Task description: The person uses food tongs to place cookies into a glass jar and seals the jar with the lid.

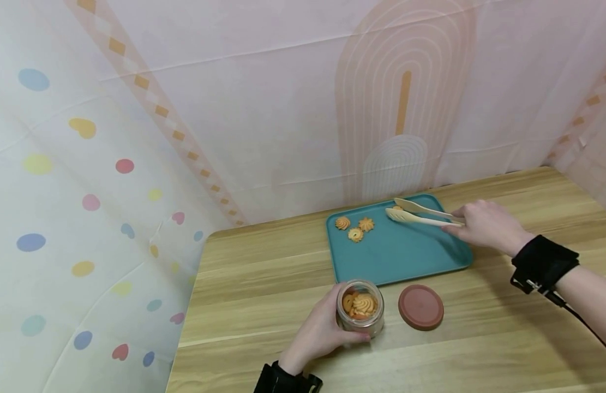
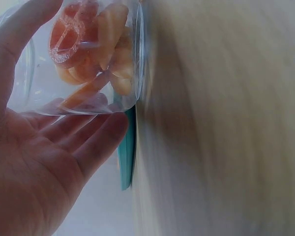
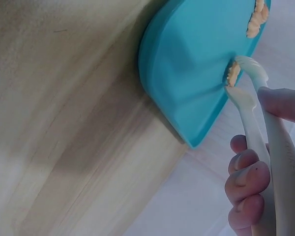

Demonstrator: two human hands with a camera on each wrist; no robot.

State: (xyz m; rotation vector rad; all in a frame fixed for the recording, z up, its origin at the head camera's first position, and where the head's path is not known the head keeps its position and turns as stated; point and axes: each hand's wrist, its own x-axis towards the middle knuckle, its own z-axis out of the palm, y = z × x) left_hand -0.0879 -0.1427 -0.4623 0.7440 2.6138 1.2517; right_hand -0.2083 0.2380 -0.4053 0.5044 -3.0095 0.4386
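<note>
My left hand (image 1: 322, 326) grips a clear glass jar (image 2: 44, 91) from its left side, fingers and thumb curled round the wall. Several cookies (image 1: 360, 303) lie inside the jar, whose top is uncovered. Over the teal tray (image 1: 396, 256), my right hand (image 1: 489, 225) holds a pair of pale tongs (image 1: 420, 219). The tong tips stand on either side of a single cookie (image 3: 233, 73) near the tray's far edge. In the head view that cookie is mostly hidden by the tongs. Three more cookies (image 1: 355, 234) sit toward the tray's left end.
A round reddish-brown lid (image 1: 421, 307) lies on the wooden table (image 1: 263, 289), just right of the jar and in front of the tray. Patterned cloth (image 1: 283, 120) hangs behind the table and along its left side. A black cable (image 1: 585, 327) trails from the right wristband.
</note>
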